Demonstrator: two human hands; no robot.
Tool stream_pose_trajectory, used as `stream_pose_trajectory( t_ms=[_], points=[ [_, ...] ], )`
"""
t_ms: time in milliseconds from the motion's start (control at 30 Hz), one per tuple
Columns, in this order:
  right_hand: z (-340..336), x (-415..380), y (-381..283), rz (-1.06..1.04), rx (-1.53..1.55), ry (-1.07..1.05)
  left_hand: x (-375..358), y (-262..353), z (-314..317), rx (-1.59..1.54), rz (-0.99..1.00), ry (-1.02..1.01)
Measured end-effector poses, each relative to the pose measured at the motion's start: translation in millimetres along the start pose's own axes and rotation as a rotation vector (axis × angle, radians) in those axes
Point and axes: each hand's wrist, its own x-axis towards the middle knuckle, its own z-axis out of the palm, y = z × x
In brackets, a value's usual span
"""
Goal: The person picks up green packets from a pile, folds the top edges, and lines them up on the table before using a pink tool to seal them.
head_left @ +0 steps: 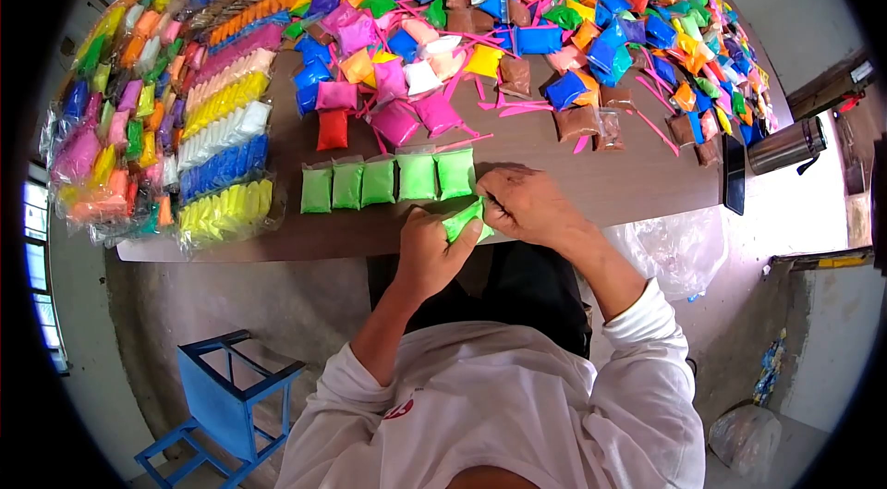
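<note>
Pinching a light-green packet (464,220) at the table's (554,179) near edge, left hand (427,251) and right hand (524,203) both close fingers on it. Five matching green packets (388,180) already sit in a neat row just beyond; the big mixed-colour heap (554,18) behind looks largely unsorted.

Both hands, the left hand (427,249) and right hand (528,204), are holding a green bag (465,220) by a row of green bags (386,180) on the table (591,182).

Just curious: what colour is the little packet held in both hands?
Bright green, like the row of packets beside it; the packet shows in the head view.
</note>
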Motion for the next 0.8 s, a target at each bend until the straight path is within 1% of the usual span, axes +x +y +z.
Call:
stream_pose_trajectory(
  t_ms=[33, 67, 200, 233, 467, 567, 633, 667, 700, 733, 767, 800],
  points=[
    [1, 1, 0, -0.052, -0.058, 0.018, 1, 0, 0, 0.066, -0.002, -0.03],
    [2, 2, 0, -0.104, -0.115, 0.037, 2, 0, -1, 0.067, -0.001, -0.029],
    [4, 2, 4, -0.115, -0.109, 0.033, 3, 0, -2, 0.09, -0.03, -0.065],
    [3, 2, 4, -0.105, -0.096, 0.031, 3, 0, -2, 0.101, -0.056, -0.094],
    [-3, -2, 3, -0.004, -0.005, 0.014, 3, 1, -2, 0.091, -0.053, -0.061],
    [-8, -5, -2, 0.053, 0.025, 0.005, 3, 2, -2, 0.099, -0.052, -0.094],
    [-9, -7, 4, 0.043, 0.056, -0.002, 3, 0, 0, 0.108, 0.026, -0.017],
    [-10, -9, 6, 0.033, 0.09, -0.01, 1, 1, 1, 0.106, 0.026, -0.016],
    [-13, -12, 7, 0.034, 0.089, -0.01, -1, 3, 0, -0.04, -0.014, 0.044],
    [-17, -16, 8, 0.143, 0.166, 0.048, -3, 4, -1, -0.185, -0.053, 0.106],
    [-21, -19, 10, 0.251, 0.243, 0.105, -3, 4, -5, -0.185, -0.053, 0.108],
    [-24, -27, 14, 0.327, 0.29, 0.089, -5, 4, -12, -0.251, -0.13, 0.016]
  ],
)
